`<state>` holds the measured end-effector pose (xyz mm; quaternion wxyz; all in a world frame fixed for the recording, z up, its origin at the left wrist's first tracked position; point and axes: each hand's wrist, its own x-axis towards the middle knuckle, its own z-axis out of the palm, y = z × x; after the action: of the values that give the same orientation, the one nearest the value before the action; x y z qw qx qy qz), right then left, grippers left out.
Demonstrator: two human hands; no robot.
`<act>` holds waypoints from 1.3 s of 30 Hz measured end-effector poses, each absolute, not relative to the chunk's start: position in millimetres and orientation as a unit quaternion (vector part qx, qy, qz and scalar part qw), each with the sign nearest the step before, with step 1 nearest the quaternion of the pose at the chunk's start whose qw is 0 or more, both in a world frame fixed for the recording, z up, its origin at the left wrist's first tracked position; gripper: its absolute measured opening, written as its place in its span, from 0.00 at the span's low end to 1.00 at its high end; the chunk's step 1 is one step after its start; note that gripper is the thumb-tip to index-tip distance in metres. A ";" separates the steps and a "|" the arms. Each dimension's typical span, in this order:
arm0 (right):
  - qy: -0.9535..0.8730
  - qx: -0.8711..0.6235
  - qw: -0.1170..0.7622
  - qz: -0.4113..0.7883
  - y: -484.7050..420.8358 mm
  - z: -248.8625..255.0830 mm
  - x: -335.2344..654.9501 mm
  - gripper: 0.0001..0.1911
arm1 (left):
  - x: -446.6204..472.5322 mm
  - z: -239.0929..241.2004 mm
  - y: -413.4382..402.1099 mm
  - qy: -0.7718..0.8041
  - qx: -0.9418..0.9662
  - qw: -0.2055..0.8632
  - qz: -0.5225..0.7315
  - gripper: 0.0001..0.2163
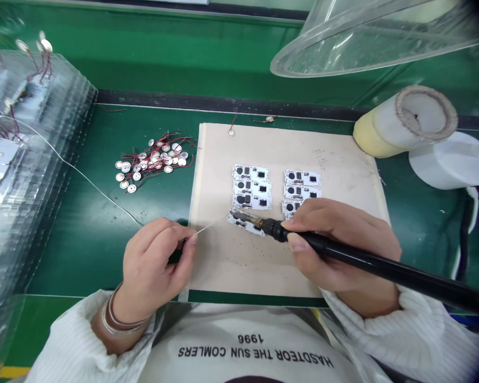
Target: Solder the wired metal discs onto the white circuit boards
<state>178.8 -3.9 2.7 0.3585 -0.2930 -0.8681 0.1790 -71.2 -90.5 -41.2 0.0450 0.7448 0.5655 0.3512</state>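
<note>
My left hand (157, 266) pinches a thin solder wire (211, 225), whose end reaches the corner of a small white circuit board (245, 222). My right hand (339, 244) grips the black handle of a soldering iron (355, 261), and its tip meets the same corner of that board. The tilted board lies just below a column of white boards (251, 187) with black parts. A second group of boards (302, 186) sits to the right, partly hidden behind my right fingers. All of them rest on a beige sheet (239, 274).
Left of the sheet lies a pile of small discs with red wires (155, 159). Clear plastic trays (43, 149) are stacked at far left. A yellowish cylinder (403, 122) and a white round object (451, 159) stand at right, below a transparent hood (367, 40).
</note>
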 end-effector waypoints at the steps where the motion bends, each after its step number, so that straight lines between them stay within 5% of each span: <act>1: -0.867 -0.295 0.359 0.179 -3.9 2.3 178.6 0.07 | -71.2 -41.3 -90.3 0.566 0.746 0.045 0.348 0.05; 39: -0.876 -0.253 0.380 0.154 -9.0 -2.4 173.8 0.08 | -70.8 -41.0 -91.4 0.571 0.741 0.052 0.349 0.05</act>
<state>173.8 -9.0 -2.4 0.3801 -0.2535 -0.8761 0.1543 -70.8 -91.4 -41.0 0.0518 0.7411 0.5711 0.3492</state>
